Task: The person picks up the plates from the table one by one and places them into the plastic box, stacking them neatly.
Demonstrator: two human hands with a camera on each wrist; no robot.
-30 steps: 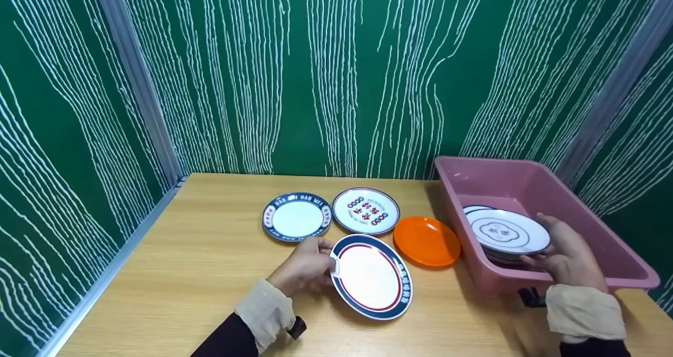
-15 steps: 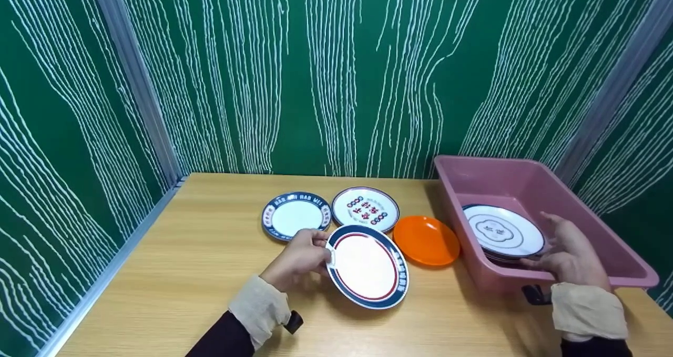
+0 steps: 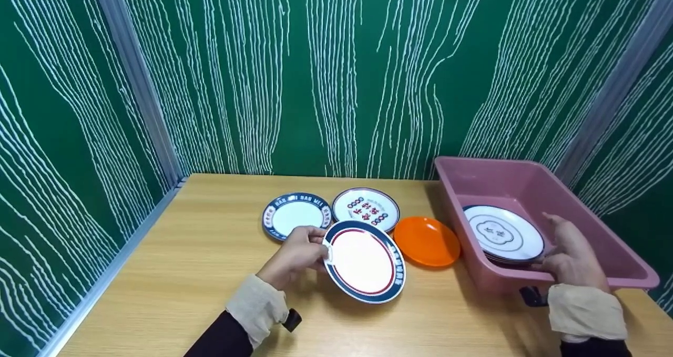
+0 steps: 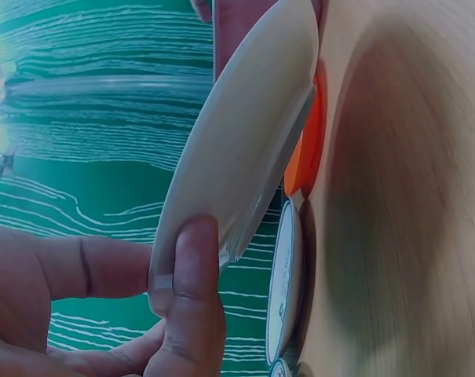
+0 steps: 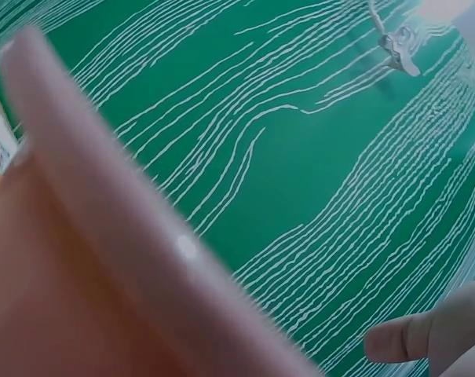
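My left hand pinches the left edge of a white plate with a dark blue rim and a thin red ring. That plate is tilted and held off the table; in the left wrist view its pale underside shows, with the thumb on it. Inside a pink plastic tub, my right hand is beside a stack of plates, its fingers extended and holding nothing. The top plate there is white with thin dark rings and a grey emblem.
Behind the held plate lie a blue-rimmed plate and a white plate with red characters. An orange plate lies against the tub's left side. Green walls with white lines enclose the wooden table.
My right hand has let the white ringed plate down onto the stack and loosened its fingers. My left hand has raised the blue-rimmed plate slightly, up and left.
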